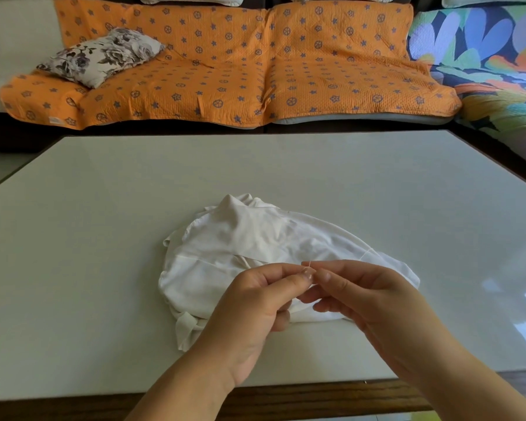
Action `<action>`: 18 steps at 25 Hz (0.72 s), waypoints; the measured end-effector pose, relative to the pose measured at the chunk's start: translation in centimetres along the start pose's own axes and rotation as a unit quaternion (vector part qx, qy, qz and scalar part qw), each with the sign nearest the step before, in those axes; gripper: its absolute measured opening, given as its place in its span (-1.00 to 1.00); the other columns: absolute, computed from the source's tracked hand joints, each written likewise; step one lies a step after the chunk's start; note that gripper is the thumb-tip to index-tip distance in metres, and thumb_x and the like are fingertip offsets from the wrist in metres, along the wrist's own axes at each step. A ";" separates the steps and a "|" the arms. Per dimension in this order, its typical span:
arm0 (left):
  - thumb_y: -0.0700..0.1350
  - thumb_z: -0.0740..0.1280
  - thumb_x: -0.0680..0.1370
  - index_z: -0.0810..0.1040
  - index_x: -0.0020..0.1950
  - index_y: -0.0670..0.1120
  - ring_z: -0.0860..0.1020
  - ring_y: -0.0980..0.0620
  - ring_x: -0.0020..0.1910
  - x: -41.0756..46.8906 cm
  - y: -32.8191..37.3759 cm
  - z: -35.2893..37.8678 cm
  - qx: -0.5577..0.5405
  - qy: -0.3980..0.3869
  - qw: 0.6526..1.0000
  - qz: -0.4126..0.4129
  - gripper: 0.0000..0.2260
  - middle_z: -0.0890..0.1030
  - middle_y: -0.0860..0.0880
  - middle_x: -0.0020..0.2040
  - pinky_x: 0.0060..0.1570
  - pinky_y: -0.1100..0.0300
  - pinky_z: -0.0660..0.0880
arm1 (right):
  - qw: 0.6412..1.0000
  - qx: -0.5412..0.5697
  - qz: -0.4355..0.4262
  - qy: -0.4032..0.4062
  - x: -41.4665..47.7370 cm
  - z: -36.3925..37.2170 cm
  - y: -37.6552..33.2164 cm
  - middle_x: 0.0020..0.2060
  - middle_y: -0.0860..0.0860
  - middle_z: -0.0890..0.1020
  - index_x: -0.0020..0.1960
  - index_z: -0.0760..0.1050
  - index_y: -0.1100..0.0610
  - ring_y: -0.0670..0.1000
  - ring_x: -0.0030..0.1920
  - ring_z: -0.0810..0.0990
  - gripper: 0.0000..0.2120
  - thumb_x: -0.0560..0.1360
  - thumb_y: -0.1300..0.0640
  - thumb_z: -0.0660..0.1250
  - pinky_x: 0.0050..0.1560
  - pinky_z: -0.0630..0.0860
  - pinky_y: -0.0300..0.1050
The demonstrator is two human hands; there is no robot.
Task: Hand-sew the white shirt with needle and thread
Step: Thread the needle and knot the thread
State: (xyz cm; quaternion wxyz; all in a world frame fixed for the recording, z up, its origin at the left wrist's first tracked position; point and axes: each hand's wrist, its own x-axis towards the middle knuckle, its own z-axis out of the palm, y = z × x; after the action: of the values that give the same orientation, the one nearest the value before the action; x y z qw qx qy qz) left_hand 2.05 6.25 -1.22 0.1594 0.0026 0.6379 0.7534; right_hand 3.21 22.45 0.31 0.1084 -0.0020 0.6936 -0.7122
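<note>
Two bare hands sit closest, raised just above the near part of the shirt, and they meet fingertip to fingertip. The left hand (255, 302) has its thumb and forefinger pressed together, with the other fingers curled into the palm. The right hand (368, 293) pinches the same way, its remaining fingers loosely bent below. Between the two pinches is one fine pale thread (306, 263), a hair-thin strand showing just above the left fingertips (307, 273). Whether a needle is held there too is too small to tell.

Behind and under the hands lies one white soft cotton shirt (240, 238). It is crumpled into a rounded heap of folds and seams at the middle of the worktop, with a narrow strip of cloth trailing from its near left side.

The pale glossy worktop (104, 238) is smooth and flat, with window reflections at its right and a dark wooden edge (286, 393) along the near side.

Beyond it stands a sofa under one orange quilted cover (225, 71), puckered in texture and printed with blue-grey stars and wheels, spread over two seat cushions. One plump grey-and-white floral pillow (101, 56) rests on its left end. At the right is one multicoloured leaf-patterned quilted cover (492, 56).
</note>
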 end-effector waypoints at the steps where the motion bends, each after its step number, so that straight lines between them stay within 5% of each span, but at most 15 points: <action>1: -0.05 0.42 0.45 0.74 -0.13 -0.05 0.24 0.14 -0.44 0.0 0.0 0.0 -0.003 -0.003 1.000 0.004 -0.87 0.31 -0.14 -0.20 -0.46 0.33 0.24 | 1.000 0.007 0.002 -0.005 0.0 -0.1 0.0 -0.12 0.17 0.72 0.00 0.71 0.09 0.10 -0.03 0.68 -0.70 0.34 0.01 0.37 0.00 0.53 -0.10; 6: 0.03 0.41 0.37 0.72 -0.14 -0.05 0.28 0.14 -0.42 -0.2 0.0 0.0 -0.005 -0.016 1.000 0.017 -0.80 0.44 -0.05 -0.30 -0.44 0.34 0.27 | 0.999 -0.021 -0.009 0.027 -0.3 0.3 -0.5 -0.21 0.08 0.73 -0.12 0.73 0.02 -0.01 -0.13 0.70 -0.79 0.31 0.01 0.39 -0.13 0.57 -0.25; 10: -0.08 0.37 0.53 0.69 -0.12 -0.09 0.36 0.20 -0.44 -0.1 -0.3 0.1 0.020 0.001 0.999 0.028 -0.87 0.54 0.11 -0.38 -0.41 0.35 0.30 | 0.995 -0.044 -0.028 0.082 -0.5 0.8 -0.4 -0.28 0.03 0.73 -0.18 0.70 0.10 -0.07 -0.22 0.69 -0.92 0.42 0.18 0.42 -0.21 0.56 -0.30; 18: -0.11 0.33 0.56 0.68 -0.12 -0.05 0.40 0.18 -0.41 -0.3 -0.5 0.3 0.046 0.018 0.997 0.054 -0.86 0.55 0.03 -0.33 -0.39 0.33 0.33 | 0.989 -0.062 -0.056 0.122 -0.9 1.4 -0.4 -0.35 0.00 0.71 -0.21 0.66 0.16 -0.15 -0.34 0.65 -0.94 0.43 0.23 0.44 -0.28 0.51 -0.39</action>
State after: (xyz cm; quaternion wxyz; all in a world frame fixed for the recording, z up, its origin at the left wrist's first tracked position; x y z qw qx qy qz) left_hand 2.49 6.56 -1.56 0.1064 0.0307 0.6736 0.7308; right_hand 4.23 21.23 0.87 -0.0176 0.0389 0.7430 -0.6679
